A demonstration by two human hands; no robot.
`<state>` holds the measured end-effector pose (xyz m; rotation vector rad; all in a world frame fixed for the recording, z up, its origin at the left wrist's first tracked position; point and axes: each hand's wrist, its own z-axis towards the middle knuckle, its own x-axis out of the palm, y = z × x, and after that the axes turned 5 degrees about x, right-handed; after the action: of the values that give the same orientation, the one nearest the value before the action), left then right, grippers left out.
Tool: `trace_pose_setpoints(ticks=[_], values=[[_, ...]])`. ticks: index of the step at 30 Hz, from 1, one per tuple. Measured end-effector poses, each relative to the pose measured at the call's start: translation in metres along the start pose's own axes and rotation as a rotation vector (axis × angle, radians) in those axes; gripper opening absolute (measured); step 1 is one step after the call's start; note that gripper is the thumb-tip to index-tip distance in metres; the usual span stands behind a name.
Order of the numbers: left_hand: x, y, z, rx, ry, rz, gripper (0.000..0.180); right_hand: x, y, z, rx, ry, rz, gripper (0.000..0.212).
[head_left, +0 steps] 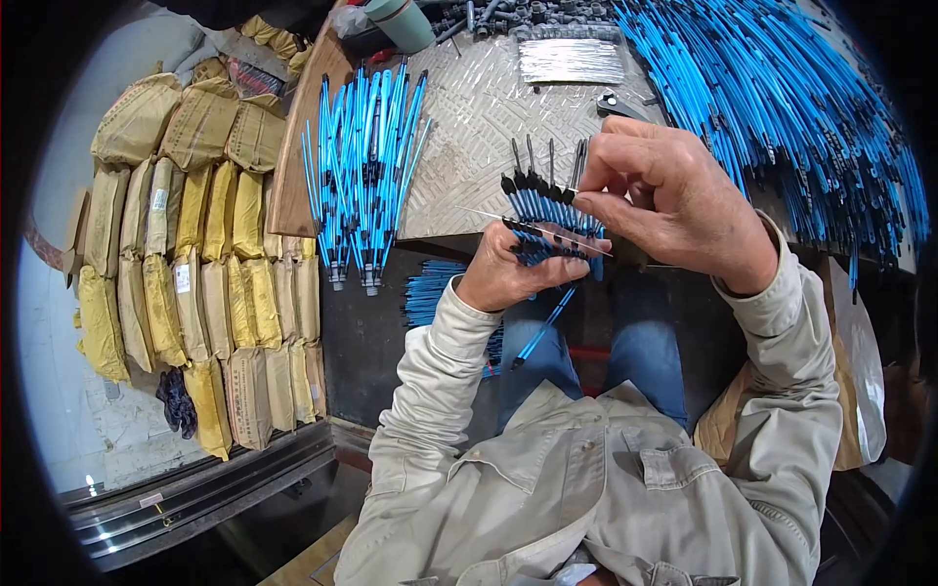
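Left on the worktable (469, 107) lies a sheaf of blue rods (363, 146). Before the table's near edge, the left hand (510, 272) clasps a fanned bundle of black-tipped blue rods (547, 208), long axes pointing tableward. The right hand (674, 190), nearer the tips, closes at their right (anything pinched is unclear).

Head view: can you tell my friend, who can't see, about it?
The left hand holds a bunch of blue rods, the right hand at its edge. More rods lie on a table; yellowish packages are stacked to the left.
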<state>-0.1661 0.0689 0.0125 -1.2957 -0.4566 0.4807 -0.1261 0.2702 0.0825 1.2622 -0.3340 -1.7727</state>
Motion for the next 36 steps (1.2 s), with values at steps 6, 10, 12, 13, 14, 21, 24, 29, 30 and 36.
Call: trace_pose_setpoints(ticks=[6,10,12,13,14,21,24,29,30,36], values=[[0.000,0.002,-0.002,-0.012,-0.023,-0.042,0.017,0.011,-0.002,-0.003,0.071,-0.052,0.207,0.008],[-0.001,0.003,-0.001,0.070,0.024,0.093,0.021,0.017,-0.007,-0.005,0.084,-0.069,0.280,0.010],[-0.001,0.005,-0.003,0.072,0.015,0.067,0.021,0.016,-0.006,-0.005,0.081,-0.068,0.276,0.010],[-0.001,0.006,-0.004,0.074,0.007,0.040,0.022,0.014,-0.004,-0.004,0.113,-0.042,0.268,0.011],[-0.001,0.007,-0.004,0.076,-0.002,0.014,0.023,0.013,-0.002,-0.002,0.145,-0.016,0.260,0.012],[0.003,0.004,-0.002,0.129,0.005,0.131,0.024,0.016,-0.003,-0.001,0.105,-0.001,0.191,0.018],[0.002,0.001,-0.001,0.117,0.005,0.116,0.023,0.014,-0.001,0.001,0.080,0.014,0.143,0.019],[0.002,-0.001,-0.002,0.081,0.003,0.103,0.022,0.016,0.002,0.002,0.128,-0.019,0.159,0.017],[0.003,-0.001,-0.003,0.063,-0.008,0.095,0.022,0.018,0.002,0.001,0.113,-0.054,0.148,0.016],[0.004,0.000,-0.004,0.035,-0.018,0.014,0.021,0.021,0.002,0.003,0.104,-0.087,0.128,0.017]])
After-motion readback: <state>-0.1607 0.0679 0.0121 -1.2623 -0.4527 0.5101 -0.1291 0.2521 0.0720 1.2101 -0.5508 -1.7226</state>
